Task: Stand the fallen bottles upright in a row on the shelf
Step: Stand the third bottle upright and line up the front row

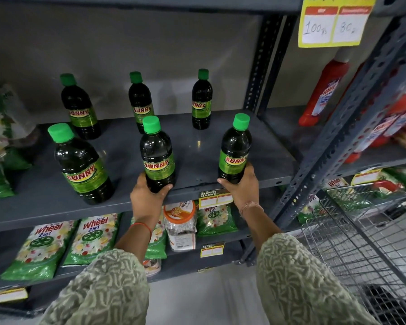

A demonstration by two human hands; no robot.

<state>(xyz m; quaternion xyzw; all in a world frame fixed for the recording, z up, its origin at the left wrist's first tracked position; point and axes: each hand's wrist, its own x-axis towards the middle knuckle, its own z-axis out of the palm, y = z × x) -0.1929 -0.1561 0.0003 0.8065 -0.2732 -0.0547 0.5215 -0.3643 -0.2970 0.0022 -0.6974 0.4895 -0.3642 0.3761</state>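
A: So, where were your hands?

B: Your left hand [148, 198] was clasped around the base of the middle front bottle [158, 156], thumb on its right side. Your right hand [242, 186] cupped the base of the right front bottle [235, 151], fingers wrapped behind it.

A: And how did the bottles sit?

B: Both stood at the front edge of the grey shelf [197, 141], long axes vertical, green caps up. Four more bottles stood upright nearby
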